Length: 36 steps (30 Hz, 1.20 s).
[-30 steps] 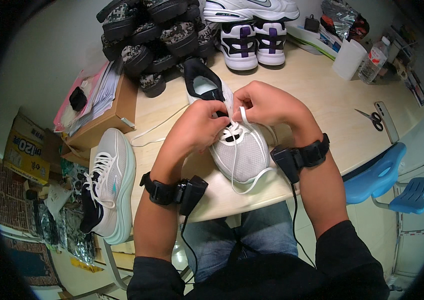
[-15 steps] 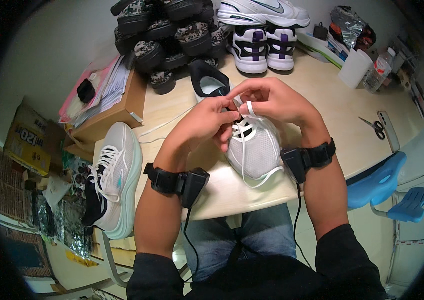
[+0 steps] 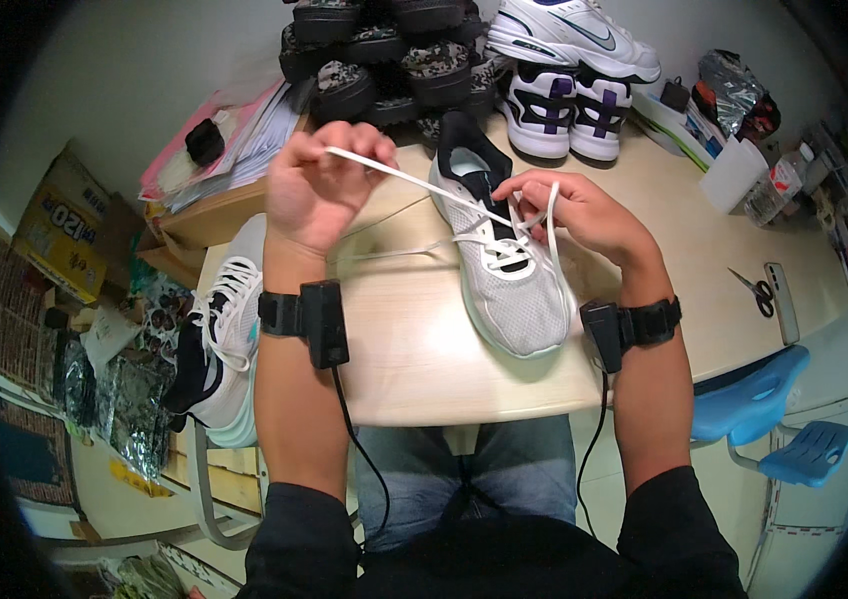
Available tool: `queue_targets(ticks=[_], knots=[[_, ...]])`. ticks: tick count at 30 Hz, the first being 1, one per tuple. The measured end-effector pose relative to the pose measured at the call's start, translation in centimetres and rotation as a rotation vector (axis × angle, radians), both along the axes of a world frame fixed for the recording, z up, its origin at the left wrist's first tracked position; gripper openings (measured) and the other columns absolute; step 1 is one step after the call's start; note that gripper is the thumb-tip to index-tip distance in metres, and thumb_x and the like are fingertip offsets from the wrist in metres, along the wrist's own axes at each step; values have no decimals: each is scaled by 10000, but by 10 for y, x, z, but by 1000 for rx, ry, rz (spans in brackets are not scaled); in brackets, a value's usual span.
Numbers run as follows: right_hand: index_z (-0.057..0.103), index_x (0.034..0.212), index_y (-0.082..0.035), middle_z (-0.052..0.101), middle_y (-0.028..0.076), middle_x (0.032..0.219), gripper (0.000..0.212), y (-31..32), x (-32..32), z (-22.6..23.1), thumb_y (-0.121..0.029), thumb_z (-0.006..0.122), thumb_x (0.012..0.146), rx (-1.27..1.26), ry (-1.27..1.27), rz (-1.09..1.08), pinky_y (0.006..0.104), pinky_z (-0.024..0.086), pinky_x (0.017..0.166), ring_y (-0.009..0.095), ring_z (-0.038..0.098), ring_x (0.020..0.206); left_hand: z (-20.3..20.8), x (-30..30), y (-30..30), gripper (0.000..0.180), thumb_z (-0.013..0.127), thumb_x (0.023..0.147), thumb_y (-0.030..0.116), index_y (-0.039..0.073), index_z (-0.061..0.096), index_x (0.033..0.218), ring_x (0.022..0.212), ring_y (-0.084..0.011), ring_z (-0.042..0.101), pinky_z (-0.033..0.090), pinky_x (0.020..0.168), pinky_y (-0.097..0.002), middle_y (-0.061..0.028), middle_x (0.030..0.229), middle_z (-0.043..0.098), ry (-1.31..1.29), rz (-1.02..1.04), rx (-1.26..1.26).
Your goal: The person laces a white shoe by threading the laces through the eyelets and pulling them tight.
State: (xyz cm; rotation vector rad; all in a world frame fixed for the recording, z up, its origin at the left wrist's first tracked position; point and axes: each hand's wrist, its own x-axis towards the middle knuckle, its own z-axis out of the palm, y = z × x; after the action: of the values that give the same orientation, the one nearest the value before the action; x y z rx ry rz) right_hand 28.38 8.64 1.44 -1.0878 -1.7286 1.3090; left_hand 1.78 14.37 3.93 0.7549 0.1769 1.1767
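Observation:
A light grey running shoe [image 3: 519,309] with a black collar lies on the table in front of me, its toe pointing toward me. My left hand [image 3: 322,190] is raised to the left of it, pinching a white shoelace [image 3: 406,180] that runs taut to the eyelets. Beside the tongue, my right hand [image 3: 589,218] has curled fingers on the lace at the upper eyelets; a lace strand loops by its thumb and hangs along the shoe's side. Another strand trails left over the table. A matching laced shoe [image 3: 229,329] stands at the left edge, partly behind my left forearm.
Black patterned shoes [image 3: 439,75] are piled at the back, next to stacked white sneakers [image 3: 579,40]. A box with papers [image 3: 234,165] stands back left. Scissors [image 3: 764,298], a phone [image 3: 782,299] and a plastic bottle [image 3: 779,185] are on the right; a blue chair [image 3: 749,399] stands beyond.
My left hand has moved up and left from the shoe, drawing the lace out taut. My right hand stays by the eyelets. The view has shifted slightly.

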Motion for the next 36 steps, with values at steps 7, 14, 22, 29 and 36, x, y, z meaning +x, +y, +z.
queue_targets(ticks=[7,14,22,29,36], knots=[[629,1080,-24,524,-17,790,274,0,-3,-1,-215,469,966,23,16,6,221,409,667,73,465,731,-2,-49,17,242,440,792,174,87,447,566,409,-127,421,435,409,-246,-46,594,519,538,-89,131],[635,1081,-32,515,-25,745,230,-3,-8,3,-168,509,945,51,-52,-23,217,400,647,64,451,699,7,7,-16,134,599,856,118,39,628,960,582,-56,506,400,477,-218,3,700,573,1345,26,722],[631,1084,-14,510,-18,777,442,-1,-7,-3,-373,387,998,29,62,8,209,406,629,72,458,696,-18,53,-33,161,641,807,90,0,642,940,594,-183,563,456,585,-306,-111,674,606,1311,95,1031],[671,1056,-46,534,7,788,712,-4,-4,2,-590,222,955,-33,48,-34,232,406,629,92,471,702,-8,41,-33,101,564,874,82,-9,579,915,686,-136,544,450,640,-276,-62,757,593,1304,3,897],[698,1013,-54,568,17,889,745,-2,-13,-2,-596,190,956,244,233,43,226,377,655,106,418,694,-8,30,-27,97,519,911,93,2,550,919,655,-86,481,401,584,-236,-2,717,517,1225,-80,773]])
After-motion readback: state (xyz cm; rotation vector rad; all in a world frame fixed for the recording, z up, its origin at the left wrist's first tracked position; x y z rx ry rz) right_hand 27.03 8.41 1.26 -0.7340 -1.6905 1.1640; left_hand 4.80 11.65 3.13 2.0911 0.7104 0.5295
